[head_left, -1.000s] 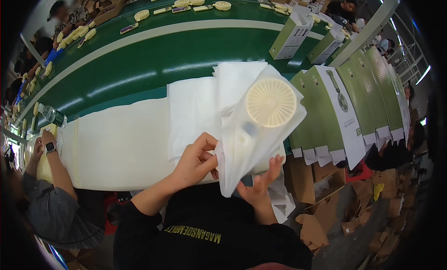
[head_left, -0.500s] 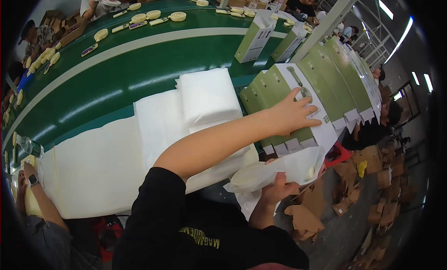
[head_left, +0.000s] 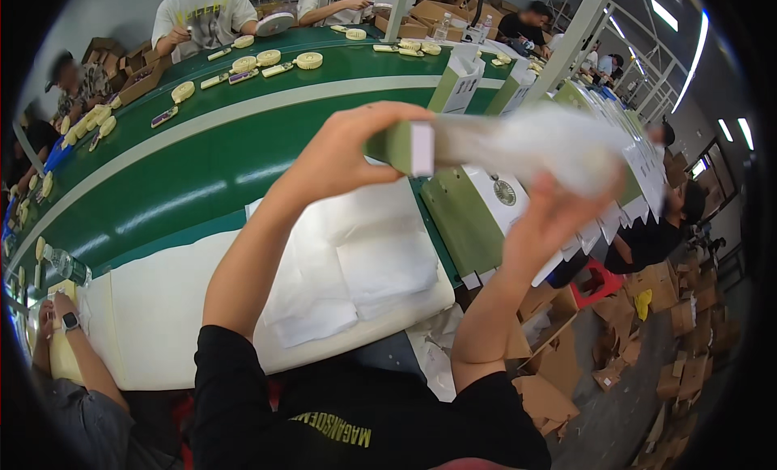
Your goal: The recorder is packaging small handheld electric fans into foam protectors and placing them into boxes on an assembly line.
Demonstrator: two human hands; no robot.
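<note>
My left hand [head_left: 344, 158] grips a slim green-and-white carton [head_left: 422, 148] by one end, fingers over the top and thumb below. The carton lies nearly level above the work surface. At its other end, my right hand [head_left: 558, 219] holds a translucent white plastic bag [head_left: 566, 142], smeared by motion. Whatever is inside the bag cannot be made out, nor can I tell if it is inside the carton. Below on the right, a row of similar green cartons [head_left: 461, 219] stands packed together. White bags or sheets [head_left: 388, 259] lie piled on the pale table [head_left: 178, 308].
Beyond the table runs a green conveyor [head_left: 186, 187] carrying round cream fan parts [head_left: 309, 60] and upright cartons [head_left: 457, 89]. A plastic bottle [head_left: 66, 263] lies near a co-worker's hand at left. A metal post [head_left: 571, 45], red stool [head_left: 597, 284] and torn cardboard [head_left: 558, 381] are at right.
My left hand has left the carton row and lifted one carton up and to the left. The right hand has raised the bag from near the table edge to the carton's end.
</note>
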